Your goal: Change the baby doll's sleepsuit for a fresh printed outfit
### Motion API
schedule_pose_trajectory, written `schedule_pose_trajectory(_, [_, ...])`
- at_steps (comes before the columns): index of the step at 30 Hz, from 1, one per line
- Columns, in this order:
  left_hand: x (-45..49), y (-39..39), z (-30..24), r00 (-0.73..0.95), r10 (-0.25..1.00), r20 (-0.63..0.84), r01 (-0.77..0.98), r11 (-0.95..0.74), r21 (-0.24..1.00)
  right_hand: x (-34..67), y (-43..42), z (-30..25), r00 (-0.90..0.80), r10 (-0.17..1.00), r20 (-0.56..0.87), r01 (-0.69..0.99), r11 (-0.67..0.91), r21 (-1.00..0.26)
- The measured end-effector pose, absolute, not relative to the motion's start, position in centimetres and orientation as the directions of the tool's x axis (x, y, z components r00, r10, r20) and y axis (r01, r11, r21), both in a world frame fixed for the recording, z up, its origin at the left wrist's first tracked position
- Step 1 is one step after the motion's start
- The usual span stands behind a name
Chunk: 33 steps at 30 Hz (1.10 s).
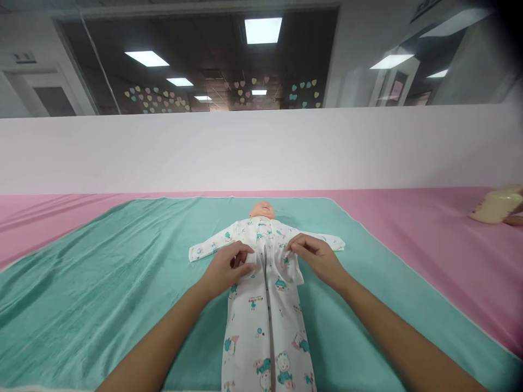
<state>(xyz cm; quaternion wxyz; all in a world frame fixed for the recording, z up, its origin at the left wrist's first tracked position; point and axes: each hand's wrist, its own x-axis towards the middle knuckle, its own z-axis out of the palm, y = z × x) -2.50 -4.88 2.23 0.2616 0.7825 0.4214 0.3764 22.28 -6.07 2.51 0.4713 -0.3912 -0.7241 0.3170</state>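
Note:
A baby doll (262, 209) lies on its back with its head at the far end. It wears a white baby top (261, 231) printed with small teal and pink figures, its sleeves spread to both sides. Matching white baby pants (250, 326) stretch down toward me, with a long fold along the middle. At the waist, my left hand (229, 265) has thumb and forefinger closed on the left front of the top. Opposite it, my right hand (317, 256) pinches the top's right front, whose lower corner hangs loose. The doll's body is hidden under the clothes.
Beneath the doll a teal blanket (102, 283) with wrinkles on its left side covers a pink sheet (433, 239). At the far right edge stands a cream-coloured bottle-like object (494, 206), partly cut off. A white low wall (245, 152) runs behind, with windows above.

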Motion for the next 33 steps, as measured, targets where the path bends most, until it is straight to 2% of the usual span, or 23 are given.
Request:
schedule_pose_trajectory(2, [-1.3,-5.6,2.1,0.266,0.891,0.368,0.582,-0.453,0.675,22.2,-5.4,1.9,-0.123,0.876,0.466,0.375,0.476,-0.796])
schedule_pose_trajectory(4, [-0.2,-6.2,2.0,0.143,0.92,0.364,0.688,-0.357,0.632,21.8,-4.4,1.5,-0.097,0.884,0.457,0.489,0.442,-0.752])
schedule_pose_trajectory(8, [1.2,-6.3,2.4,0.105,0.919,0.381,0.83,-0.292,0.475,20.1,-1.2,1.7,-0.061,0.924,0.377,0.719,0.302,-0.626])
schedule_pose_trajectory(10, [1.6,-6.0,3.0,0.1,0.924,0.37,0.829,-0.283,0.483,19.1,0.8,2.3,-0.018,0.956,0.293,0.801,0.189,-0.568])
schedule_pose_trajectory(12, [2.2,-5.9,3.7,0.079,0.934,0.347,0.786,-0.273,0.555,18.3,2.7,3.0,-0.003,0.978,0.207,0.838,0.116,-0.533])
schedule_pose_trajectory(15, [3.4,-6.2,4.2,0.157,0.933,0.325,0.734,-0.33,0.594,17.7,4.8,3.5,-0.008,0.985,0.173,0.837,0.101,-0.538])
schedule_pose_trajectory(19, [4.4,-6.7,3.8,0.346,0.892,0.292,0.764,-0.448,0.464,17.8,5.8,3.1,-0.013,0.973,0.232,0.809,0.147,-0.569])
schedule_pose_trajectory(25, [3.6,-6.6,4.0,0.434,0.879,0.199,0.73,-0.473,0.494,16.4,6.1,2.7,0.04,0.909,0.416,0.722,0.262,-0.641])
schedule_pose_trajectory(28, [3.5,-7.1,4.0,0.452,0.857,0.247,0.713,-0.514,0.477,15.1,6.3,2.3,0.033,0.894,0.446,0.693,0.302,-0.655])
schedule_pose_trajectory(30, [3.3,-7.2,4.0,0.482,0.837,0.259,0.662,-0.541,0.519,14.8,6.4,1.8,0.032,0.895,0.445,0.683,0.305,-0.663])
schedule_pose_trajectory(33, [2.5,-5.5,4.4,0.399,0.881,0.254,0.55,-0.451,0.703,14.9,6.5,1.1,0.048,0.89,0.453,0.664,0.311,-0.68])
